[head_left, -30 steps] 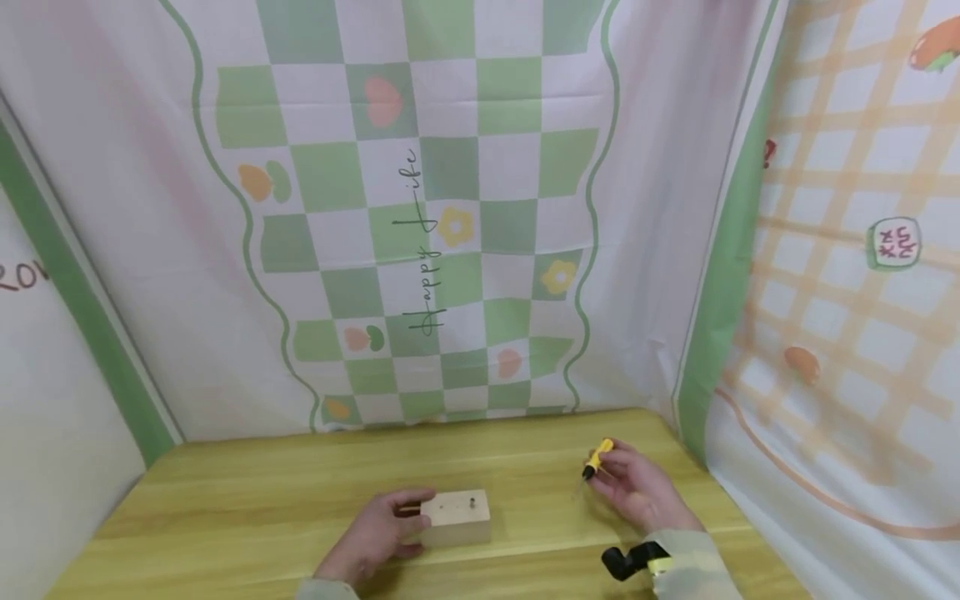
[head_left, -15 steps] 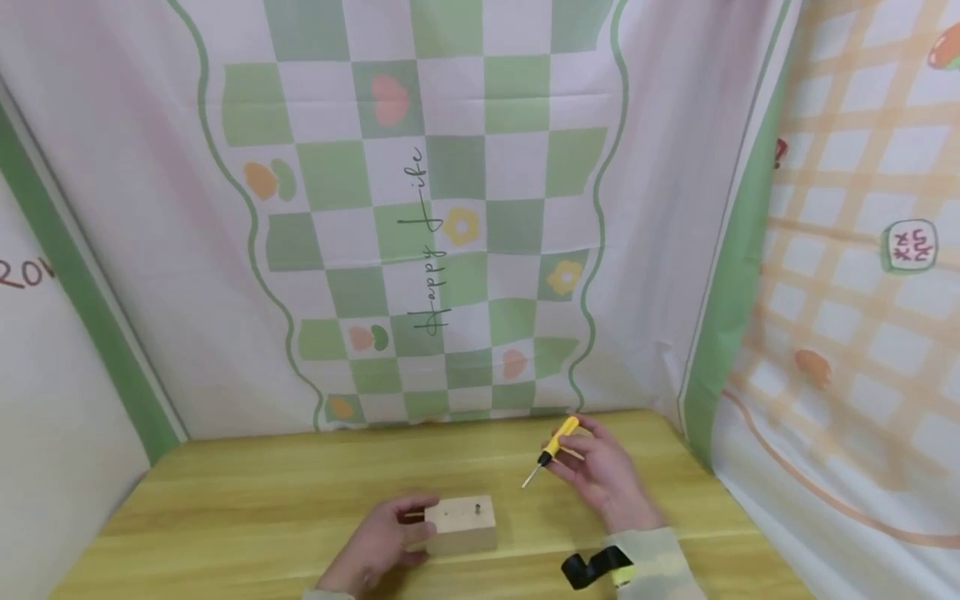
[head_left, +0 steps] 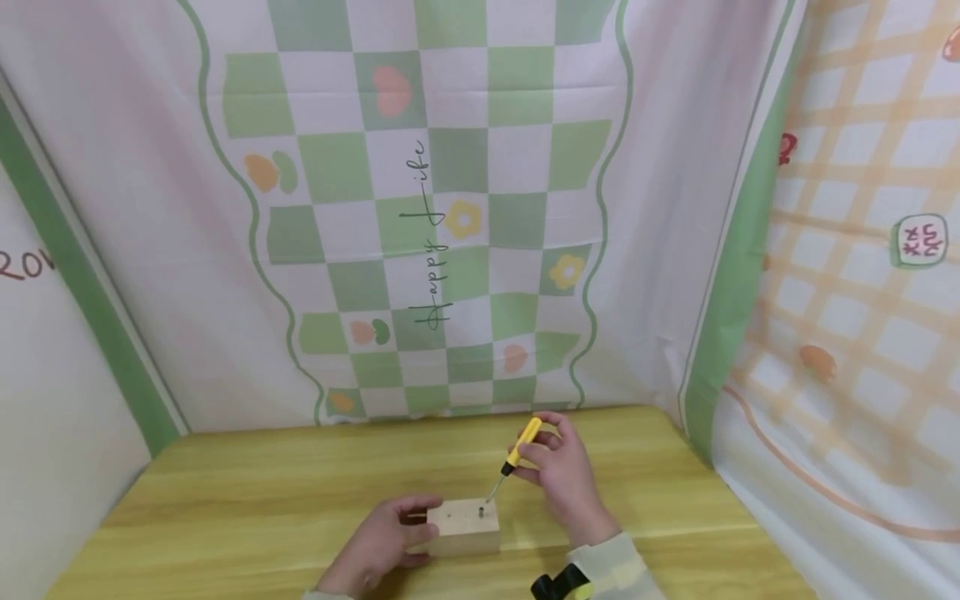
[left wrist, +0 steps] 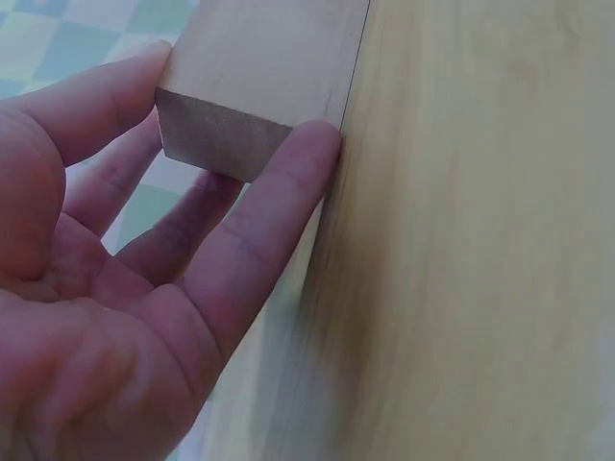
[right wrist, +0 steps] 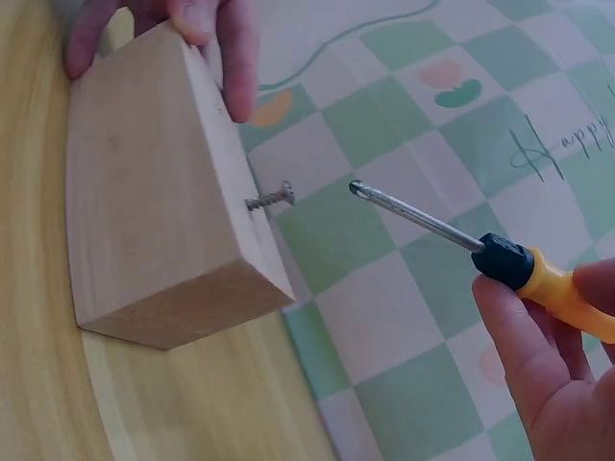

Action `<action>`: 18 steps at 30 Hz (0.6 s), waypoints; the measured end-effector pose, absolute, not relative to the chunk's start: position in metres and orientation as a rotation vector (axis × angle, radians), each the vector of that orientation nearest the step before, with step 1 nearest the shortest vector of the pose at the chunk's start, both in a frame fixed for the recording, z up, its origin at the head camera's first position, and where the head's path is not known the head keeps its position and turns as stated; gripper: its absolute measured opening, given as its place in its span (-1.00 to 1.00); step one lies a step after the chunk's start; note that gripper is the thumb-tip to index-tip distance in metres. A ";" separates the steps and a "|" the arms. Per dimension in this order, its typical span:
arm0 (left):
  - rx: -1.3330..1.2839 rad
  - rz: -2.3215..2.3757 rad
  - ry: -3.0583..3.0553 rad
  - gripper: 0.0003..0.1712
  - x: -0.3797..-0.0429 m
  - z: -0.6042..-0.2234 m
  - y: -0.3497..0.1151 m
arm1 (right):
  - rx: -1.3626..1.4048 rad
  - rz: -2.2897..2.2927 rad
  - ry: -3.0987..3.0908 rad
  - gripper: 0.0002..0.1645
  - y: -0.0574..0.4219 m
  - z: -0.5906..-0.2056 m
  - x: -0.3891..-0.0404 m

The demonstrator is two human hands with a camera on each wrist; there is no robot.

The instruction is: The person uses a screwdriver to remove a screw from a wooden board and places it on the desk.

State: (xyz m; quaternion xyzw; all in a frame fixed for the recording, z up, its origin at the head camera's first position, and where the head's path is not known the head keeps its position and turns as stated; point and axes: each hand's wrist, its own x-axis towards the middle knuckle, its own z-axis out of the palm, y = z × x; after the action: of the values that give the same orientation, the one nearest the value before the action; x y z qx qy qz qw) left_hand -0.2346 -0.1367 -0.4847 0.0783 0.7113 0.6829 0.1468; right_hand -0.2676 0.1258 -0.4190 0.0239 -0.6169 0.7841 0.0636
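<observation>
A pale wooden block (head_left: 462,543) lies on the table, and a screw (right wrist: 272,197) stands partly driven into its upper face near the right end. My left hand (head_left: 381,537) grips the block's left end between thumb and fingers, as the left wrist view shows at the block's end (left wrist: 216,134). In my right hand (head_left: 562,475) is a screwdriver (head_left: 523,444) with a yellow handle and black collar, pinched by thumb and fingers. Its shaft slants down toward the screw. In the right wrist view a gap separates the screwdriver's tip (right wrist: 356,187) from the screw's head.
The wood-grain table (head_left: 247,500) ends at a hanging cloth (head_left: 457,275) with green checks behind it. Another cloth (head_left: 840,292), patterned in orange checks, hangs at the right. A small hole (head_left: 449,516) shows in the block's top, left of the screw.
My right hand has brought the screwdriver leftward from the table's right side to just above the block's screw. The left hand keeps its grip on the block, which stays in place.
</observation>
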 end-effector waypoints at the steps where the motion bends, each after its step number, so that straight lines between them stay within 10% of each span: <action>1: 0.219 1.965 2.049 -0.45 -0.235 -0.484 -0.137 | 0.085 2.349 -1.883 -0.39 0.124 -0.419 -0.267; 18: 0.201 1.965 2.026 -0.46 -0.236 -0.485 -0.140 | 0.257 2.079 -2.114 -0.49 0.102 -0.408 -0.251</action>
State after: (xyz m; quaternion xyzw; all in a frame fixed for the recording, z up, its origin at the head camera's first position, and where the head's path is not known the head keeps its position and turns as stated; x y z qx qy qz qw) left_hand -0.2361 -0.1401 -0.4854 0.0702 0.7073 0.6860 0.1554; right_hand -0.2514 0.1024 -0.4075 0.0861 -0.7077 0.6963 0.0827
